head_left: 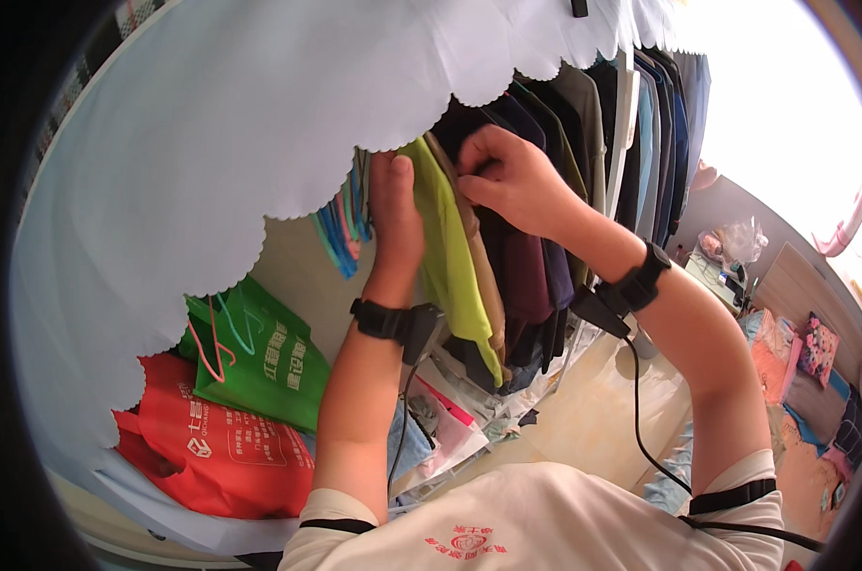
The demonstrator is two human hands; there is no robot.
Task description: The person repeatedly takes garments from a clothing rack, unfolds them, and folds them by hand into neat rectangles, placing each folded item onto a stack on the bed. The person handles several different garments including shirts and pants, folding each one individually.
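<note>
Below the scalloped edge of a white cover [221,114], hanging clothes [526,276] packed tight, with pale floor [612,414] between clothes and bed [802,485]. At the row's left end, yellow-green garment [442,247] between left hand [397,209], grip impossible to tell, and right hand [509,181], grip curled narrow against brown garment [476,238], hold unclear.

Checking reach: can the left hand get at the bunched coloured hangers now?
Likely yes: the left hand is right next to the hangers, nothing visible between; the pale scalloped cloth hides their upper ends.
</note>
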